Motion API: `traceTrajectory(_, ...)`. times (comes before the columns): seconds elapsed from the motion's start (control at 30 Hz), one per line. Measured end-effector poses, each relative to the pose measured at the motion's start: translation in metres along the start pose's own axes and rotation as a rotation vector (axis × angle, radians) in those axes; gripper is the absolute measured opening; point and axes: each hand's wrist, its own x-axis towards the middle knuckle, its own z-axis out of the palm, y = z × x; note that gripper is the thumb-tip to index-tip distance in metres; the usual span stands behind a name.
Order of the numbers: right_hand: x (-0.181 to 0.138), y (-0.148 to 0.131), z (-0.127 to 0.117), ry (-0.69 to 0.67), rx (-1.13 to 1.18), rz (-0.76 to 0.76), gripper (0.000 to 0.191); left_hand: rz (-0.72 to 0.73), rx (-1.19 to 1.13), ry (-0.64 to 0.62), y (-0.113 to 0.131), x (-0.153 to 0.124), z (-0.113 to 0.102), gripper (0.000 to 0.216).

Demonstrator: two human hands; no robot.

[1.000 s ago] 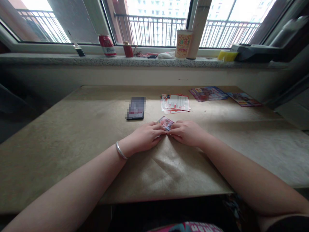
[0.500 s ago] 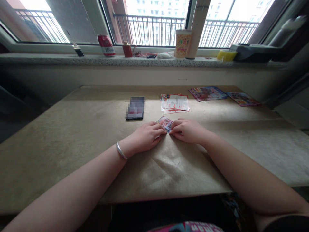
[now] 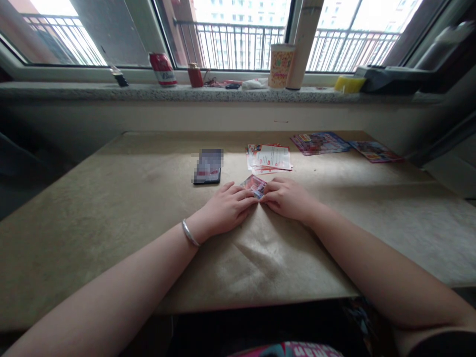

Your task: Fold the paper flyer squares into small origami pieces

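My left hand [image 3: 226, 208] and my right hand [image 3: 286, 198] rest side by side on the brown table [image 3: 111, 208], fingertips meeting on a small folded colourful paper [image 3: 254, 184]. Both hands pinch that paper, which pokes out between them toward the window. A silver bangle [image 3: 189, 233] circles my left wrist. Just beyond the hands lies a stack of red-and-white leaflets [image 3: 269, 158], and a dark phone [image 3: 208, 167] lies to its left.
Two more colourful leaflets [image 3: 320, 142] [image 3: 375, 151] lie at the table's far right. The stone windowsill [image 3: 74, 91] carries a red can [image 3: 162, 69], a small red container [image 3: 195, 76], a patterned cup [image 3: 279, 65], a yellow sponge [image 3: 348, 84] and a dark device [image 3: 394, 79].
Both hands with the folded paper have edged slightly away from me toward the leaflets; the grip looks the same.
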Motion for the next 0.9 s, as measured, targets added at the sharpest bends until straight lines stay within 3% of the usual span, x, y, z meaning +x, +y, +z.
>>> traceTrajectory(0.7,-0.015,0.018,-0.030,-0.242,0.050,0.138,0.021,0.017,-0.064,-0.012,-0.003,0.001,0.001,0.035)
traceTrajectory(0.9,-0.019,0.024,-0.035,-0.331,0.052,0.297,0.021,0.022,-0.077,-0.005,-0.003,0.001,0.001,0.035)
